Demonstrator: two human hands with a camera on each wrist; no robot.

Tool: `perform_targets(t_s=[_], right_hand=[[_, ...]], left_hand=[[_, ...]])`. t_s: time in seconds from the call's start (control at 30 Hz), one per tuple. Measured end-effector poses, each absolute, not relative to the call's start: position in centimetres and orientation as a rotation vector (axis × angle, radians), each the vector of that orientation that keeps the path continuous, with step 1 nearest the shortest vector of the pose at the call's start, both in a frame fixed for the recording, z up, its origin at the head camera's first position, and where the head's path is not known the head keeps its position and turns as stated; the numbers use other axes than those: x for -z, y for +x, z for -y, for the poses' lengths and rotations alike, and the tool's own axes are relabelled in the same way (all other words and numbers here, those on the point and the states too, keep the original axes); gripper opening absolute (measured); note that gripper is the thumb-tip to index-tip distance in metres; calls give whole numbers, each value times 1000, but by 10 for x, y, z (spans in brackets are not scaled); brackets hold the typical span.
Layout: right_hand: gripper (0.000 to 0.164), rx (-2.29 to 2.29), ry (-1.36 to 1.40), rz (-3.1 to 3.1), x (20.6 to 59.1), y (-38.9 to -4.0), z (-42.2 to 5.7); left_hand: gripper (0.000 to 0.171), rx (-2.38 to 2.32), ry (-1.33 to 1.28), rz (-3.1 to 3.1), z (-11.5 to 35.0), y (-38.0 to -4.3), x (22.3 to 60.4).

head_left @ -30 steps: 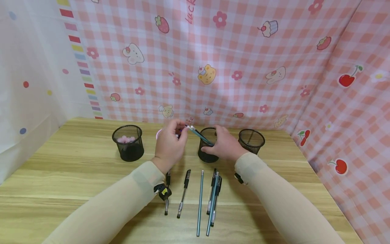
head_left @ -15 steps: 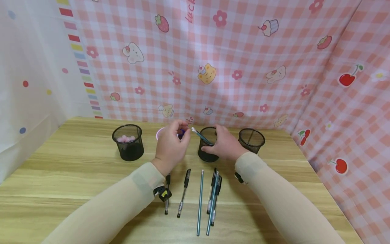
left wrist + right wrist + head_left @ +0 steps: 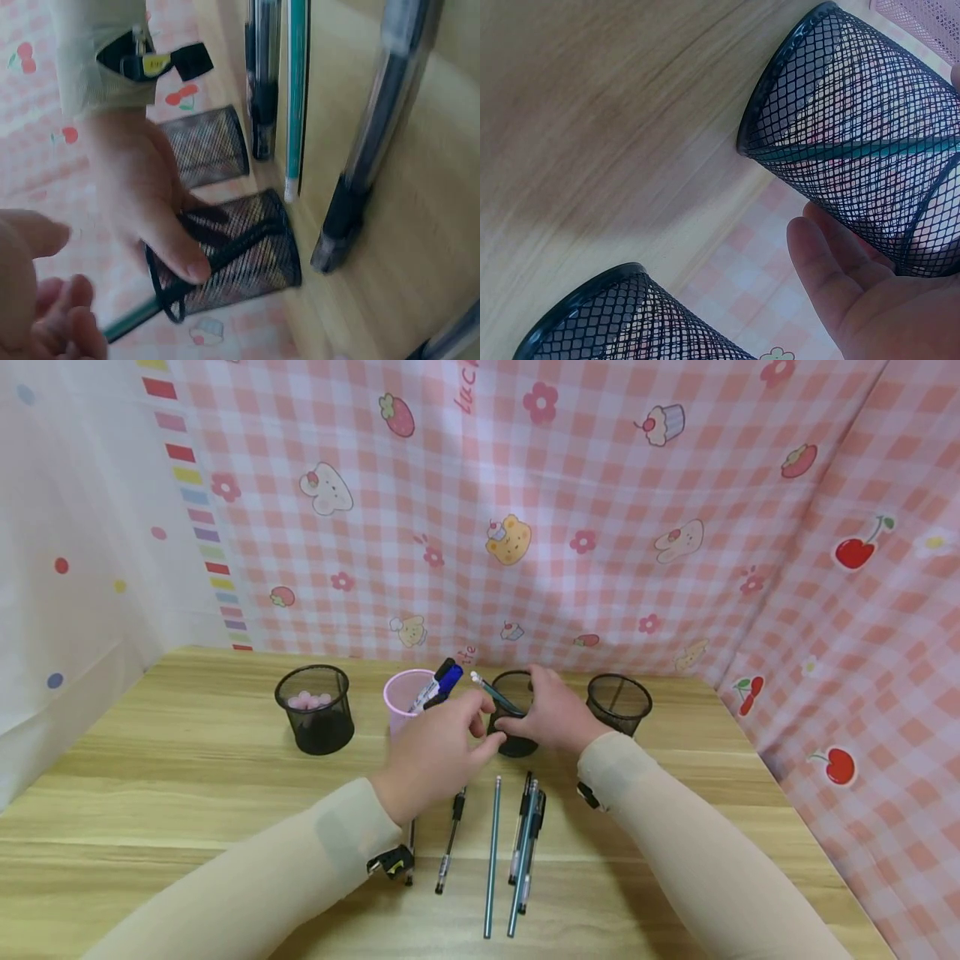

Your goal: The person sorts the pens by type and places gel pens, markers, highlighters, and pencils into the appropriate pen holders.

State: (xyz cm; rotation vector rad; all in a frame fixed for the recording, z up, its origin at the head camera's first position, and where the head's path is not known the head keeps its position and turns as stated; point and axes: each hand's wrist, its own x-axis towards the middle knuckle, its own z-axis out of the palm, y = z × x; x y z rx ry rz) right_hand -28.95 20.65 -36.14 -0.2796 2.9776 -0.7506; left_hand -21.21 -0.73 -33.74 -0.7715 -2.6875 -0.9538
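Little room separates left hand (image 3: 435, 753) from black-rimmed cup (image 3: 519, 747) in right hand (image 3: 557, 714).

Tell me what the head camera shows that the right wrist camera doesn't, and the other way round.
Only the head view shows the pink balls in the leftmost black cup, the markers leaning in the pink cup, and the pens and loose pencils lying on the table.

Only the right wrist view shows the lower length of a teal pencil through the mesh of the held black cup.

Both share the right hand, the held cup, the rightmost black cup, part of the pink cup, the table and the checked cloth.
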Motion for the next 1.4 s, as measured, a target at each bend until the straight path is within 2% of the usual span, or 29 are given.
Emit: perform_targets(t_s=[0.37, 0.7, 0.93, 1.17, 1.4], right_hand=[[110, 754, -281, -2971, 360, -289, -206], [110, 726, -293, -2978, 359, -288, -207], [111, 727, -300, -2981, 361, -290, -207], [112, 718, -299, -2977, 359, -289, -207], [111, 718, -294, -2976, 360, -289, -207]], left_hand=[[56, 522, -910, 3054, -3, -202, 352], [65, 239, -974, 3208, -18, -203, 365], [63, 201, -971, 3224, -26, -203, 368], [49, 181, -999, 3198, -29, -204, 373], [44, 153, -1022, 3173, -32, -205, 375]])
